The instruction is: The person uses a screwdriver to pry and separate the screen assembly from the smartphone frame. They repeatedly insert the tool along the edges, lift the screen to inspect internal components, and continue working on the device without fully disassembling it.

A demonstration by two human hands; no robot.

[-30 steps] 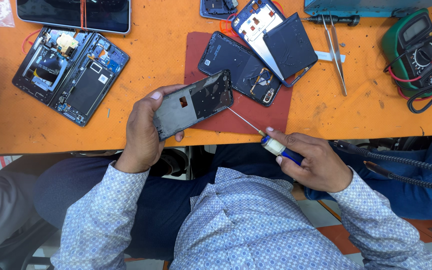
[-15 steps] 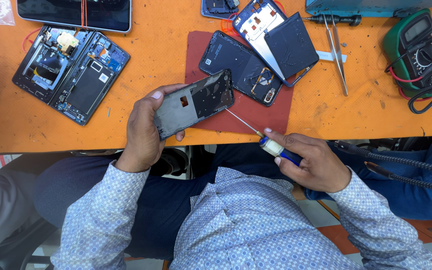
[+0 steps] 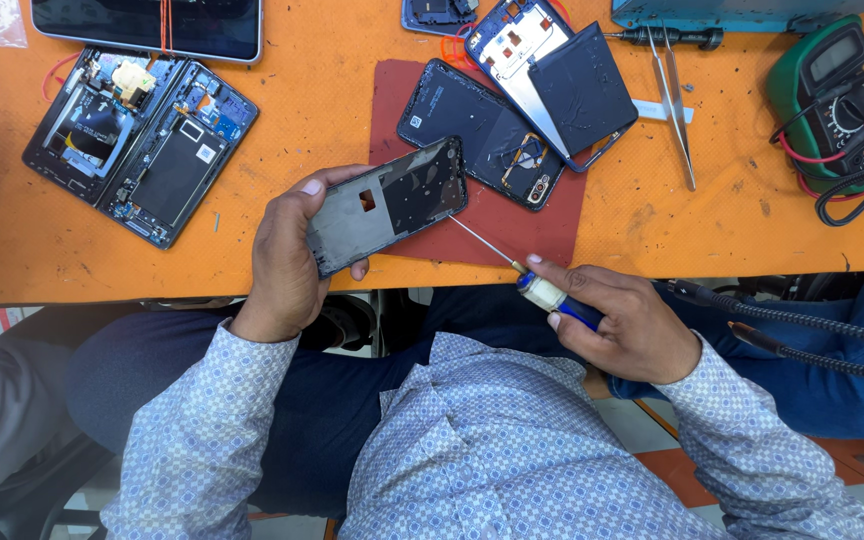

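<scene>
The left hand [image 3: 287, 262] grips a dark phone frame [image 3: 387, 203] by its lower end, fingers wrapped around the edges, and holds it tilted over the near edge of the orange table [image 3: 312, 110]. The right hand [image 3: 620, 322] pinches the white and blue handle of a thin screwdriver [image 3: 522, 270]; its tip touches the right edge of the frame. Beyond them an opened phone [image 3: 487, 145] lies on a red mat [image 3: 392, 100], and tweezers [image 3: 674, 100] are further right
</scene>
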